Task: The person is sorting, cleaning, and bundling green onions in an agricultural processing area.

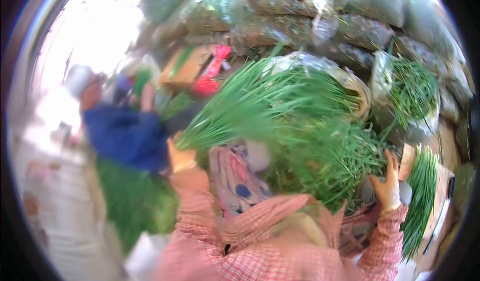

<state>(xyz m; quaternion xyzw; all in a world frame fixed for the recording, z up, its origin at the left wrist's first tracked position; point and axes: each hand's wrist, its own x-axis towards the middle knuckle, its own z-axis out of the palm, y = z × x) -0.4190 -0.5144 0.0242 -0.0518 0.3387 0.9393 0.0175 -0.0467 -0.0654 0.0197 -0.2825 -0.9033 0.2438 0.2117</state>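
My left hand (181,157), in an orange glove, grips the base of a big bunch of long green chives (245,101). The leaves fan out up and to the right, partly blurred. On the other side, my right hand (388,183), gloved too, has its fingers spread and holds nothing I can see. Just right of it, a neat bundle of chives (421,201) lies along a wooden board (442,181). Between my hands a heap of loose greens (325,156) rises in front of my lap.
A knife (442,211) lies on the board at the right edge. Stuffed plastic sacks (285,26) are stacked behind, and an open bag of greens (410,88) stands at right. A co-worker in blue (125,136) sits at left, near a cardboard box (185,66) and more greens (132,196).
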